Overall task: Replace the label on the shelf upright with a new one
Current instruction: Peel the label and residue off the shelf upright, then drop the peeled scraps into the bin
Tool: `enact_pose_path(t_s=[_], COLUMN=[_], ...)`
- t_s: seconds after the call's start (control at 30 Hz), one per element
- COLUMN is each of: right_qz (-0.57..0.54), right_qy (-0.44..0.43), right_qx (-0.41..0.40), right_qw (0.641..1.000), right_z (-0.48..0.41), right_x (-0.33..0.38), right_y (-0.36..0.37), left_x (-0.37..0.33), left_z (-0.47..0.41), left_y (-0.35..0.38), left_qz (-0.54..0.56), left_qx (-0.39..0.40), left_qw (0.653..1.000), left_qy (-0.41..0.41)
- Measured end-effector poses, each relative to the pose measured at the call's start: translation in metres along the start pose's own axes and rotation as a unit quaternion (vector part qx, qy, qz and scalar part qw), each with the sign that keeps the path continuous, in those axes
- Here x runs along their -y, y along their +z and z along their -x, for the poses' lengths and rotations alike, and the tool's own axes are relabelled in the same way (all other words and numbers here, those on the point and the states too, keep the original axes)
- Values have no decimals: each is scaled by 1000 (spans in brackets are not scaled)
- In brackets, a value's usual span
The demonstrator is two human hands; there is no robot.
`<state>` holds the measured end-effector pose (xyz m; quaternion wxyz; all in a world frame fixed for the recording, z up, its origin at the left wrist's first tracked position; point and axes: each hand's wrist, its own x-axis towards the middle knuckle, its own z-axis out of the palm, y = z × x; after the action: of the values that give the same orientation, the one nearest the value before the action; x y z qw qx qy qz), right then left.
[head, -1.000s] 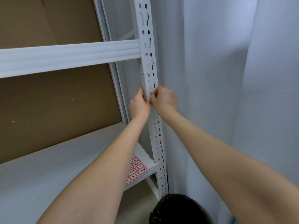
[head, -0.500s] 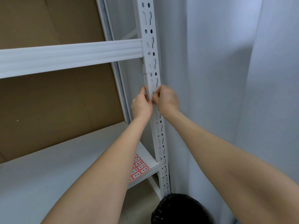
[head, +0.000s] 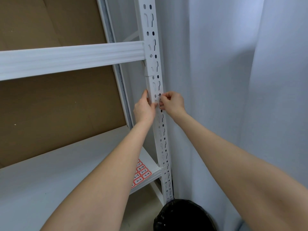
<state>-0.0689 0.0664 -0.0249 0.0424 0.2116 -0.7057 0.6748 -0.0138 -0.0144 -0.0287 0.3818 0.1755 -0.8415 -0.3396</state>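
the shelf upright (head: 164, 147) is a white metal post punched with slots and holes, leaning slightly in view. a small label (head: 159, 95) with dark marks sits on its front face, mostly hidden. a sheet of red-bordered labels (head: 141, 172) lies flat on the lower shelf (head: 66, 164).

This looks like a storeroom. A white metal rack fills the left, with a slotted upright (head: 150, 52), a ribbed beam (head: 66, 59) and a white shelf (head: 50, 172), backed by brown cardboard (head: 58, 105). A label sheet (head: 141, 174), red-edged and hand-numbered 6-4, 7-1, 7-3, lies at the shelf's right end. A pale curtain (head: 233, 80) hangs on the right. A black-lined bin (head: 183, 215) stands near, at the upright's foot.
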Motion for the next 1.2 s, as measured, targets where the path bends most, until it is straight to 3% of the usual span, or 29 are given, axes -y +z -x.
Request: enact_pose_path(t_s=[0.2,0.4,0.5,0.77,1.03,1.2], right_qz=[-47,-134,-159,-186,-199,-232], right_qy=[27,99,152,266,356,428], right_qx=[20,101,138,180,191,179], right_qw=[998,981,966,929,893,855], right_z=[4,20,28,60,101,125], right_x=[0,-7,-18,-72,-128,-159], right_y=[-2,-13,-22,-36,-54,-69], left_x=[3,14,20,54,82,98], left_z=[3,24,29,57,106,136], left_y=[2,6,6,19,43,64], left_qz=[34,50,144,144,152,147], left_qx=[16,-84,-42,147,336,348], left_qw=[999,995,989,978,926,921], left_qy=[-3,12,-7,-31,-77,-93])
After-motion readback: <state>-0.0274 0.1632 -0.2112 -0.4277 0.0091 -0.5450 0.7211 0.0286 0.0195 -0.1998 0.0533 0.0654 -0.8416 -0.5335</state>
